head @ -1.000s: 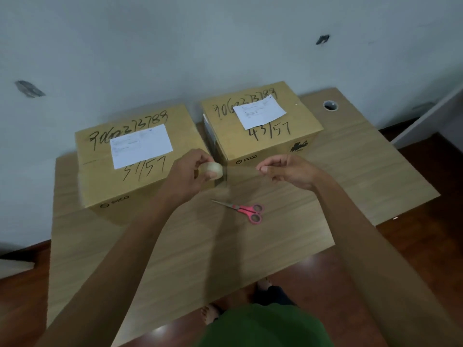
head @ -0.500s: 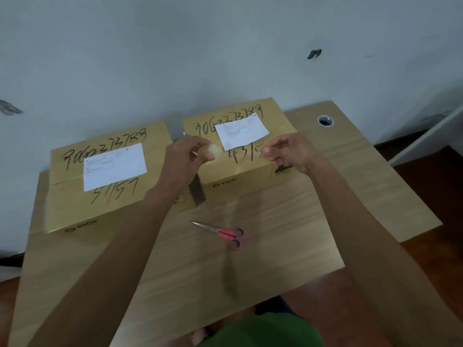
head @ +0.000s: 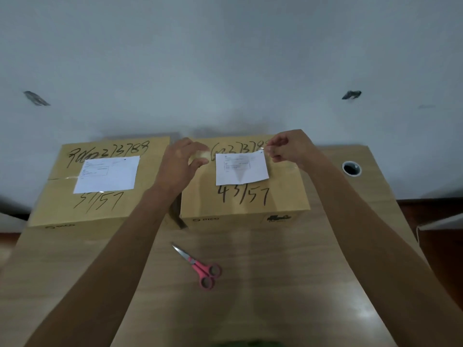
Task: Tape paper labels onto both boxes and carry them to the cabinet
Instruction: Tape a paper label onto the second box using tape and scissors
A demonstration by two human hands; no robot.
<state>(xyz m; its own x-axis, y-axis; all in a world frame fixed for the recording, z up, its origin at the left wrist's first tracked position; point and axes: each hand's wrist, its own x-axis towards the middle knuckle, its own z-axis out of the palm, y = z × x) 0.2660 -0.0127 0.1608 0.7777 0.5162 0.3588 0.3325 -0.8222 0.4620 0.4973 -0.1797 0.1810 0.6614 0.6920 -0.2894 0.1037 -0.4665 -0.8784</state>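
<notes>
Tape (clear) between raised hands

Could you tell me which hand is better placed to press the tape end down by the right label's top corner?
Right: right hand pinches the tape end beside that corner; left hand holds the roll.

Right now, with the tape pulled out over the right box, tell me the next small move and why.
Probably lower the stretched tape onto the top edge of the right label. The left hand grips the tape roll and the right hand pinches the free end just above that label, which shows no tape yet.
</notes>
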